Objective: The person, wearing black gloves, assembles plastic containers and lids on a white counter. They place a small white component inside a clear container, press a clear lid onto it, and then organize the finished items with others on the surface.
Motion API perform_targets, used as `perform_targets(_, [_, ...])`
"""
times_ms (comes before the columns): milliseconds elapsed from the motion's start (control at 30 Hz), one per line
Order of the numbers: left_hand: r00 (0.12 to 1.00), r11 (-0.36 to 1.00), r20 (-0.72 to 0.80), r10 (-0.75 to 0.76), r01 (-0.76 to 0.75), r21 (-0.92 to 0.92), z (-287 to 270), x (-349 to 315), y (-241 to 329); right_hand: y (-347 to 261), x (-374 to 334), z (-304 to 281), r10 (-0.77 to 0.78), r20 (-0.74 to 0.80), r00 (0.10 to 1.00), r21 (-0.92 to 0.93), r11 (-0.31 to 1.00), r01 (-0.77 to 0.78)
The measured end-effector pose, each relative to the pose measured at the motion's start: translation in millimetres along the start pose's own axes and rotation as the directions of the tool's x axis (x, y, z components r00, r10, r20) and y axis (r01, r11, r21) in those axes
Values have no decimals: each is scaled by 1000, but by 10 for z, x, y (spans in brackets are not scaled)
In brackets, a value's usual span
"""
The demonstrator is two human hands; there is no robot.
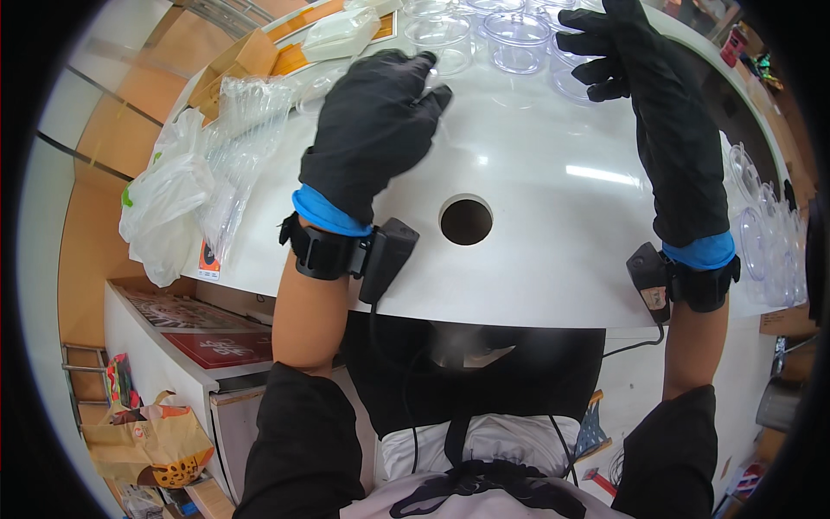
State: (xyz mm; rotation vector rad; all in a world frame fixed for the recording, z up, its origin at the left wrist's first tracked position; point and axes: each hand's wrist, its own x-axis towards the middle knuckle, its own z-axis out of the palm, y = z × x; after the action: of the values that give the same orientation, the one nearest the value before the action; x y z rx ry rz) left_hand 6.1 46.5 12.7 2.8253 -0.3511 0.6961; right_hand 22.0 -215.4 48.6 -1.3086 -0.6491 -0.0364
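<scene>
Flanking clear cups (517, 57); left hand (363, 130); spread right hand (638, 65)

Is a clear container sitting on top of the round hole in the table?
No, the round hole is uncovered; the clear containers stand farther back and to the right.

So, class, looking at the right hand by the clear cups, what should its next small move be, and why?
The right hand should probably close gently on the clear cup nearest it, because the hand is spread open beside that cup, not wrapped around it.
</scene>
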Motion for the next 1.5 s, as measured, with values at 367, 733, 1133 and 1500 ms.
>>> perform_targets(367, [956, 932, -196, -217, 142, -334, -186, 105, -489, 219, 17, -8, -39, -174, 984, -221, 975, 0])
perform_targets(733, [964, 878, -2, -267, 242, -413, -229, 175, -1213, 20, 13, 68, 59, -303, 951, -226, 965, -132])
perform_targets(1133, [980, 978, -129, -149, 126, -169, -145, -23, -1625, -110, 117, 618, 207, -558, 804, -430, 756, -493])
perform_targets(1500, [966, 952, -24, -258, 250, -175, -198, -35, -1435, 18, 27, 525, 6, -400, 917, -600, 754, -267])
